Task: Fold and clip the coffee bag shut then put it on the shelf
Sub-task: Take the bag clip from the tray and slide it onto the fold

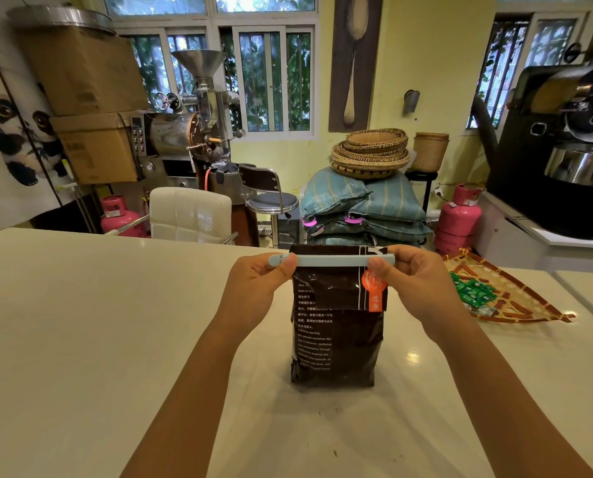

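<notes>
I am pinching each end of the clip [332, 260] with my left hand [255, 286] and right hand [413, 284]. I am pressing it across the folded top of the coffee bag [336, 336], standing on the table [81, 322], to lock the fold.

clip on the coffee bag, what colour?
Pale blue clip, spanning the dark brown coffee bag's folded top. Head view.

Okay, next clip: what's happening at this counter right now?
A person is closing a dark coffee bag that stands upright on a pale counter. Its top is folded over, and a long light-blue clip lies across the fold. The left hand pinches one end of the clip and the right hand pinches the other. Whether the clip has snapped shut cannot be told. The bag has not been put on any shelf yet.
</notes>
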